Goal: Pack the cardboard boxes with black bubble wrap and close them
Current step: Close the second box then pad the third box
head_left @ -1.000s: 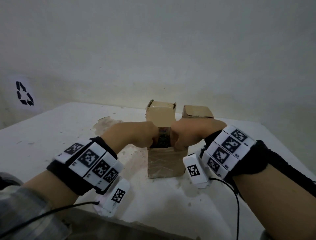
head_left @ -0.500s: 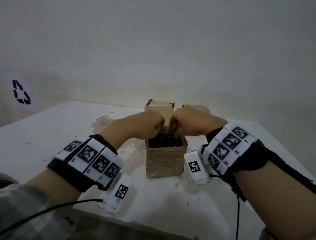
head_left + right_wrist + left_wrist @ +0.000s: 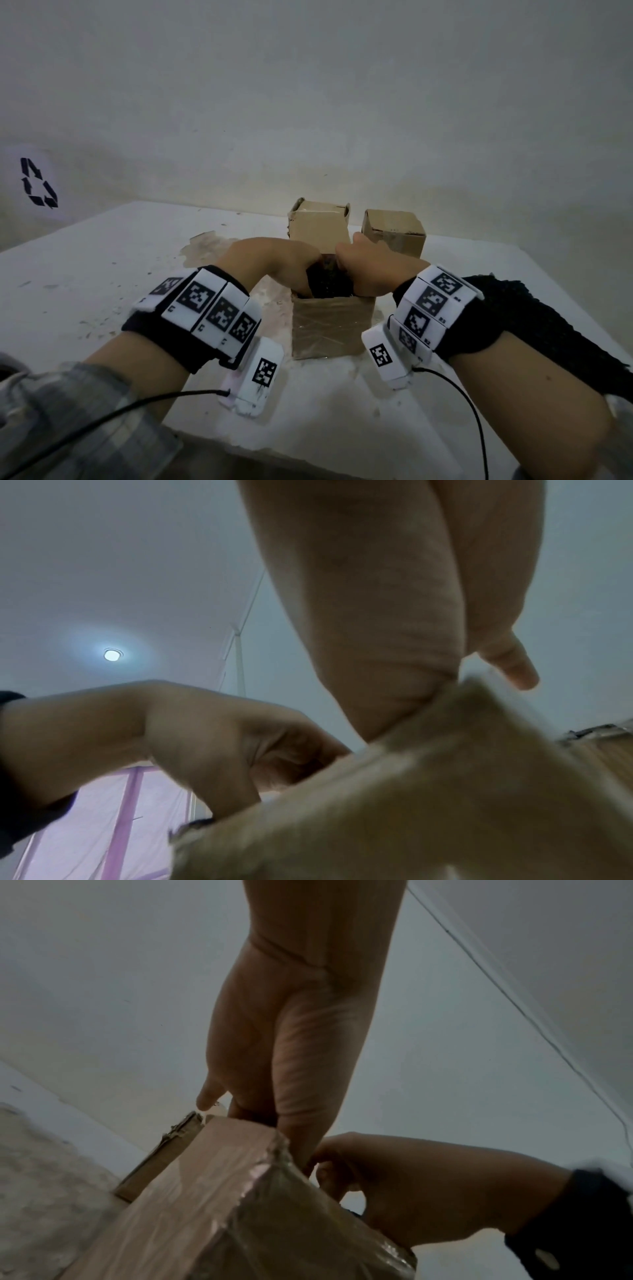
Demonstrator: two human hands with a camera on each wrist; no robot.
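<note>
Both hands reach down into the near box [image 3: 331,325], left hand [image 3: 274,263] and right hand [image 3: 368,270] pressing the black bubble wrap [image 3: 329,284] between them; finger shape hidden

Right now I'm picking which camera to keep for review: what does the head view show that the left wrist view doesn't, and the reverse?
Only the head view shows the black bubble wrap inside the near box, the far right box, the tabletop and the recycling sign.

Only the left wrist view shows the left hand's palm side and the near box's taped side wall from below.

Both show the left hand, the right hand, both at the near box's opening, and the box behind it.
</note>
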